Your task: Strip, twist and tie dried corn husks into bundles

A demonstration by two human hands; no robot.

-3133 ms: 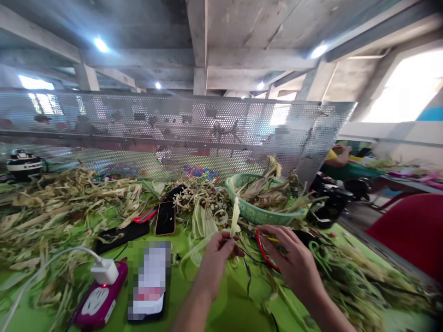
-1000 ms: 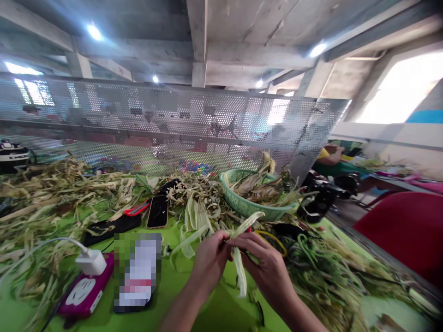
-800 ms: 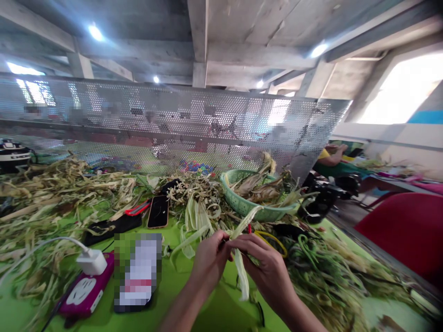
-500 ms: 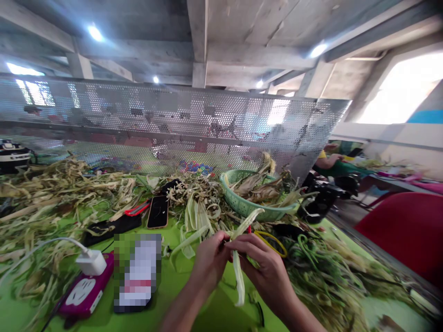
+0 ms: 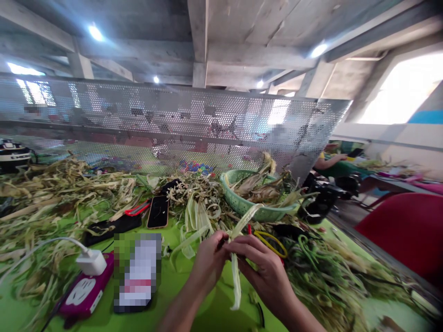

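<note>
Together, left hand and right hand, fingertips pinched nearly closed on pale corn-husk strip, one end angling up, other hanging down, green basket beyond.

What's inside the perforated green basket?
Dry brownish husks, some sticking up past the rim. Bits of the green basket's inner wall show between them; most of its bottom and anything beneath the husks is covered. The held pale husk strip overlaps its near wall.
</note>
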